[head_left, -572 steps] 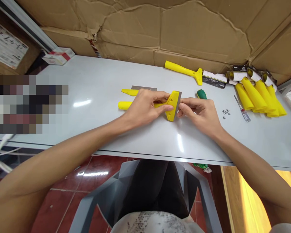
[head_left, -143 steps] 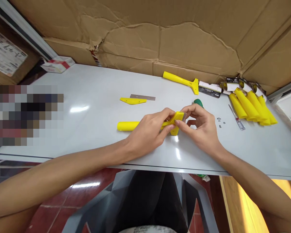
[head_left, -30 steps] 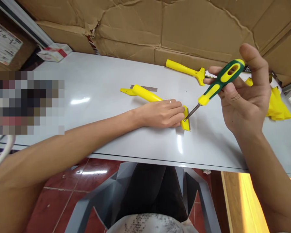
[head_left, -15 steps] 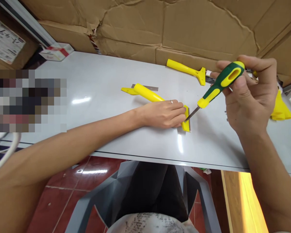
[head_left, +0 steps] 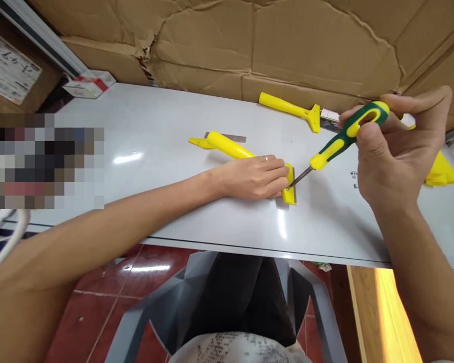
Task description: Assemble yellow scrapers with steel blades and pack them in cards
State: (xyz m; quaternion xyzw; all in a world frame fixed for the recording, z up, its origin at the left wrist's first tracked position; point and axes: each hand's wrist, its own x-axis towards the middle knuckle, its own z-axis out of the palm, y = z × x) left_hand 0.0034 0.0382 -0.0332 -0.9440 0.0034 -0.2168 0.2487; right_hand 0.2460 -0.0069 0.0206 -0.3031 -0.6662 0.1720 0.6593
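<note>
Covering scraper (head_left: 230, 147) head: left hand (head_left: 251, 177) | screwdriver (head_left: 342, 140) tip hidden

On my feed, a second yellow scraper (head_left: 289, 108) lies at the far edge of the pale worktop (head_left: 155, 201), against crumpled cardboard (head_left: 249, 45). A metal blade (head_left: 227, 136) and yellow plate (head_left: 199, 142) lie mid-worktop. A red-and-white box (head_left: 90, 83) sits far left.
</note>
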